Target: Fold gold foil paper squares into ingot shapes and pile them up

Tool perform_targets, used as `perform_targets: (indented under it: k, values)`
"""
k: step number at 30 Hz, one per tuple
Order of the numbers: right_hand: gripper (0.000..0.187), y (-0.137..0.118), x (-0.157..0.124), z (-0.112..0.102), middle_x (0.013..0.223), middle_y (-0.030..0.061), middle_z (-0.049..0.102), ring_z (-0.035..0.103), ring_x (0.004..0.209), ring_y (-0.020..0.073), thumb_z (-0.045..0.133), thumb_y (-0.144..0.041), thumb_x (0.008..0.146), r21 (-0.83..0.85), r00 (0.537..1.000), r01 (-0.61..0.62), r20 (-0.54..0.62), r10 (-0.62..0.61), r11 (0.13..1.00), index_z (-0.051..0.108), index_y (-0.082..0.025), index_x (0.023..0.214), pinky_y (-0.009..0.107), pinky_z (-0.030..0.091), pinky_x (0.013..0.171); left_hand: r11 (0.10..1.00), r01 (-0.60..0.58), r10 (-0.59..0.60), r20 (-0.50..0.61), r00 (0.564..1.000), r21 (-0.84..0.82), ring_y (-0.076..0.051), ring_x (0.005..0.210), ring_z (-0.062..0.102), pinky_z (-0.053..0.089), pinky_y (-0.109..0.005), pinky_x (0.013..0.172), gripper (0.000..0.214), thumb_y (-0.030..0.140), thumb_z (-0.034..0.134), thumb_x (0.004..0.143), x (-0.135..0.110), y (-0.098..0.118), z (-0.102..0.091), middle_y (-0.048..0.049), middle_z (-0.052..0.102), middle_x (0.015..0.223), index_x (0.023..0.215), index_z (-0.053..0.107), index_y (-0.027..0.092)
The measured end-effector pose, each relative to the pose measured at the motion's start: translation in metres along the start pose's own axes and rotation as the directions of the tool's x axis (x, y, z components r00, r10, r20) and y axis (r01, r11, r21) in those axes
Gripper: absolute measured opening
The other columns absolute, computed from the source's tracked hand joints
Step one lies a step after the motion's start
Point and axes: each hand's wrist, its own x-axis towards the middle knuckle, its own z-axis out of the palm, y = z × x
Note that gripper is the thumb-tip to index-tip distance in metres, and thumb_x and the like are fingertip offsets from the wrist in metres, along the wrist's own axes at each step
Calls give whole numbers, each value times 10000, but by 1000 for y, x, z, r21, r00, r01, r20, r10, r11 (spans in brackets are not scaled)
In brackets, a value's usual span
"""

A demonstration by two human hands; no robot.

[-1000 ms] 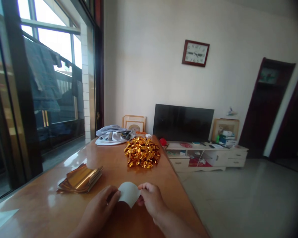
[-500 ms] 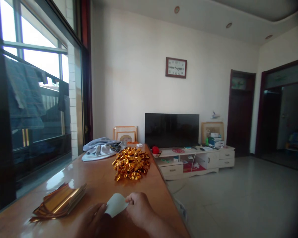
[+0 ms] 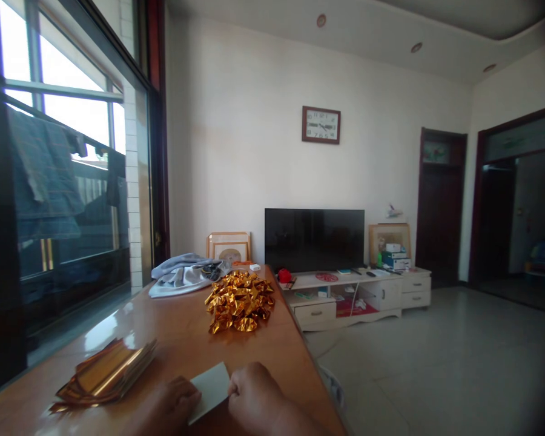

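Between my two hands is a pale, whitish-green sheet of paper (image 3: 211, 387), held low over the table's near end. My left hand (image 3: 175, 401) has its fingers closed on the left edge of the sheet. At the right edge, my right hand (image 3: 257, 393) pinches it with thumb and curled fingers. A stack of shiny gold foil sheets (image 3: 106, 372) lies on the table left of my left hand. Beyond my hands is a heap of crumpled-looking gold foil pieces (image 3: 240, 303).
The glossy brown wooden table (image 3: 172, 321) runs away from me, its right edge beside my right arm. Grey-blue clothing (image 3: 181, 275) lies at the far end. A white TV cabinet (image 3: 315, 313) bears a television (image 3: 314, 239). A window (image 3: 72, 151) is on the left.
The sheet was bowed upward between my hands and now looks flatter and lower. My fingers have closed in more tightly at its edges. The stack and the heap stay put.
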Motion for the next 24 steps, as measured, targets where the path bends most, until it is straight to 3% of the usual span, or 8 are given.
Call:
perform_targets:
  k: [4,8,15,24]
  values:
    - [267,-3,-5,-4,865,50,798,752,824,247,611,-190,699,-225,995,67,93,-47,972,813,-284,845,264,440,628,998,-22,23,-32,999,55,-247,914,644,474,-342,833,335,430,499,908,-7,3,4,-89,695,957,882,744,203]
    - [258,-4,-11,-9,853,42,797,747,843,247,606,-205,712,-312,980,143,174,-91,939,807,-298,846,275,435,645,998,-54,54,22,998,24,-231,892,629,472,-341,819,302,381,494,908,-15,8,-3,-90,679,959,944,731,196]
    - [189,-9,-14,-15,837,8,789,722,809,205,589,-276,789,-288,981,128,176,-78,949,776,-292,811,271,371,623,994,46,-33,128,991,-102,-185,826,599,447,-282,735,183,271,506,830,-29,30,-25,-35,644,879,849,664,182]
    - [159,-10,-16,-9,864,-12,779,689,806,169,599,-313,828,-228,974,110,216,-60,967,753,-289,858,252,340,626,999,-46,44,242,969,5,-183,818,561,381,-266,678,149,259,657,727,-37,33,-23,-13,623,895,861,621,206]
